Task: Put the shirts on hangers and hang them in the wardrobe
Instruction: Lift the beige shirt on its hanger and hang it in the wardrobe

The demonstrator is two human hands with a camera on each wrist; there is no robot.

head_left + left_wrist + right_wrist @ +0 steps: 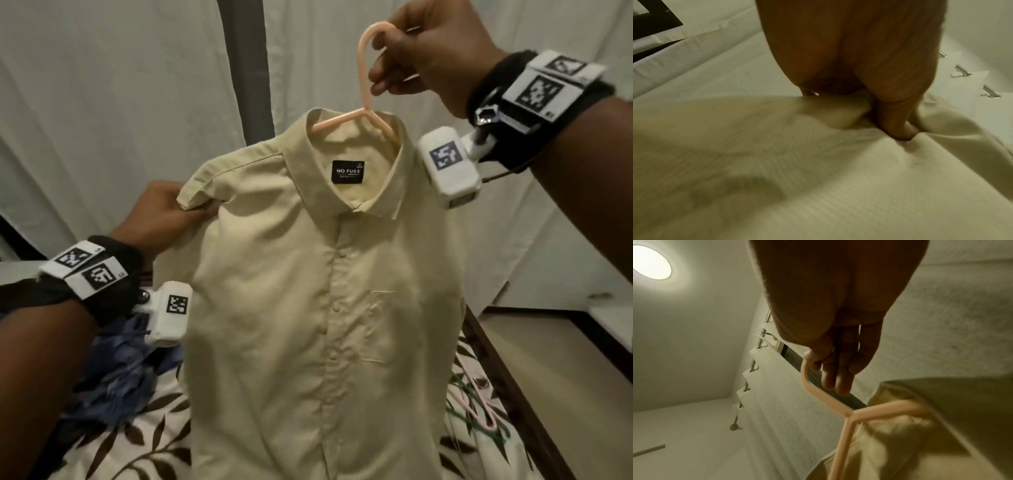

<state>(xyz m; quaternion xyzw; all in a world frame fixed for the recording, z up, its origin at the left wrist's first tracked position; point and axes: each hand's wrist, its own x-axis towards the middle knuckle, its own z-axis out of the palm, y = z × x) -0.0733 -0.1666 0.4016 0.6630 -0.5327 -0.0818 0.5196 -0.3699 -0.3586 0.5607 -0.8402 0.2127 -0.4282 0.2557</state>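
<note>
Right hand [421,51], upper right, grips a pink hanger [368,96] – cream shirt [308,291] hangs centre; left hand [161,212] pinches its shoulder.

curtains [102,85] close behind, hangers [479,407] on bed [154,445] below

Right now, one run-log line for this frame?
stage: shirt on hanger, not yet hung | right hand: holds pink hanger by hook | left hand: pinches cream shirt at shoulder | below: spare hangers on bed
</note>
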